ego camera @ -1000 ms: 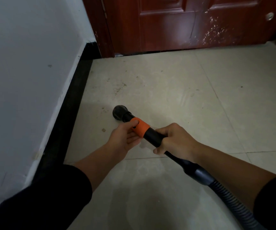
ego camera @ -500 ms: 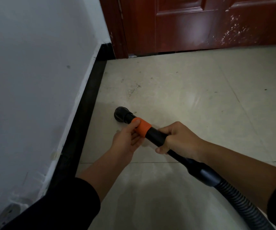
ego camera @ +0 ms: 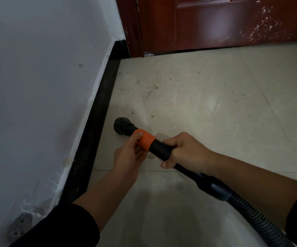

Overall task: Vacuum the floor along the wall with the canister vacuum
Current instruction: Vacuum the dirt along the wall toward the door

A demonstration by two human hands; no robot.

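Orange collar is pinched by left hand; black wand is gripped by right hand. Nozzle is held near baseboard; open floor is seen rightward.

Red-brown door top rt, white scuffs — dark frame at its lt.

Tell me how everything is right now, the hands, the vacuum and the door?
left hand: holds the orange collar, thumb on top.
right hand: grips the vacuum tube behind the collar.
nozzle: held low, close to the black skirting.
door: shut.
floor: dirt specks ahead of the nozzle.
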